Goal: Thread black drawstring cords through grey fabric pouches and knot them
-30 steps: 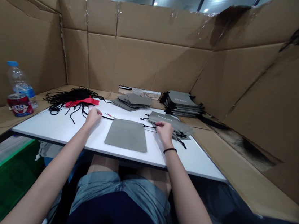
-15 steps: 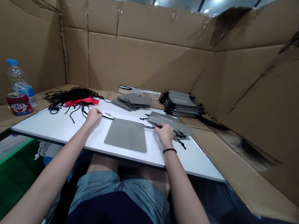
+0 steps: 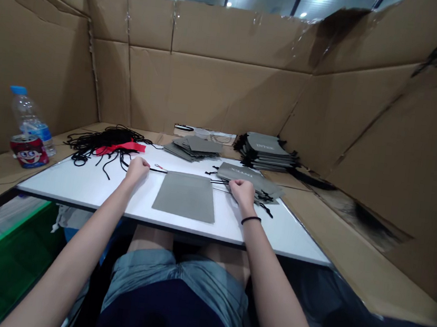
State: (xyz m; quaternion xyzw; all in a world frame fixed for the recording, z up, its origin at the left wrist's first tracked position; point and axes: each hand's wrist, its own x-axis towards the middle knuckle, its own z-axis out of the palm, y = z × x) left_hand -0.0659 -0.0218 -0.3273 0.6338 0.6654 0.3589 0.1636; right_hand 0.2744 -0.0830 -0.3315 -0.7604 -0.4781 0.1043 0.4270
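Right now your left hand [image 3: 137,169] and right hand [image 3: 241,191] pinch a black cord [image 3: 157,170] along the gray bag [image 3: 185,197], with tangled cords [image 3: 101,144] past your left and stacked bags [image 3: 263,150] past your right.

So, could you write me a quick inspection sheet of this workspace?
Surface: white table.
Job's things: flat grey bag in front of the person, black cord along its top edge.
Clutter: stacked grey bags, tangled black cords, red strip, water bottle, drink can.
Hands: left hand and right hand both pinch the black cord.
Cables: thin wire near the back, too small to tell.
Surroundings: cardboard walls, green container below the table.
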